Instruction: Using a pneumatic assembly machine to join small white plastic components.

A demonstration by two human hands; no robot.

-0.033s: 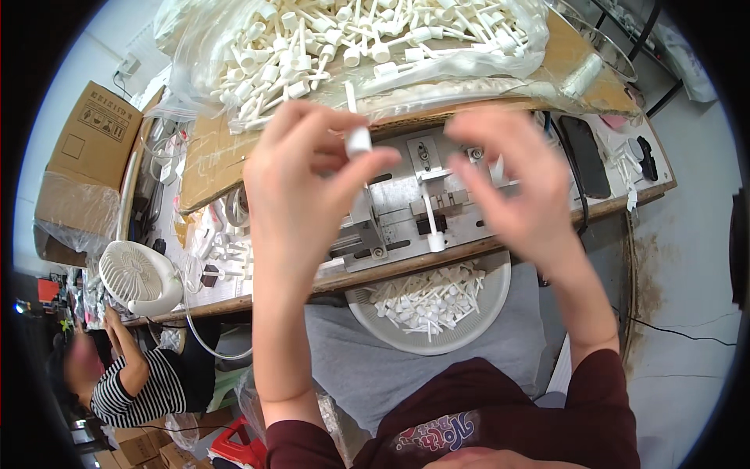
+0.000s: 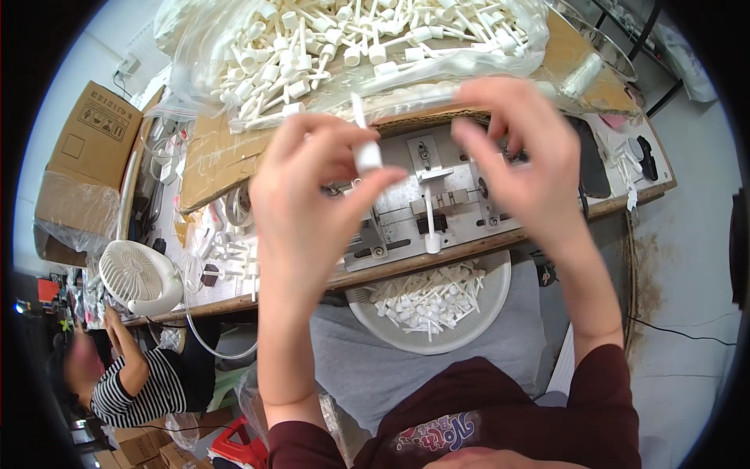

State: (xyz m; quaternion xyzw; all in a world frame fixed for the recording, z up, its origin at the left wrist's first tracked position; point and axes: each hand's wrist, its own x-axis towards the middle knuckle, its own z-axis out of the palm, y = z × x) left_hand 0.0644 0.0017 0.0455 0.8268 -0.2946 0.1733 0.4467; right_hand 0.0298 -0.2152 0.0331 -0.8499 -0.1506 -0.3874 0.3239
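Note:
My left hand (image 2: 301,184) is closed in a pinch around a white plastic piece (image 2: 366,152). That piece has a cylindrical head and a thin stem pointing up and away. Over the right part of a metal fixture (image 2: 398,246) hovers my right hand (image 2: 523,160), blurred, its thumb and index finger apart and nothing visible between them. Between the hands, a white stemmed part (image 2: 431,215) lies in the fixture, its round end toward me and a flat crosspiece at its far end.
A heap of white stemmed pieces (image 2: 336,47) lies in clear plastic on cardboard (image 2: 211,160) behind the fixture. In my lap rests a pale basin (image 2: 488,332) of similar parts. A fan (image 2: 141,277) stands left, a phone (image 2: 594,160) right. Another person (image 2: 148,383) sits at left.
My right hand has lifted slightly away from the fixture, uncovering more of its right side. My left hand has shifted a little right and nearer, still pinching the white piece.

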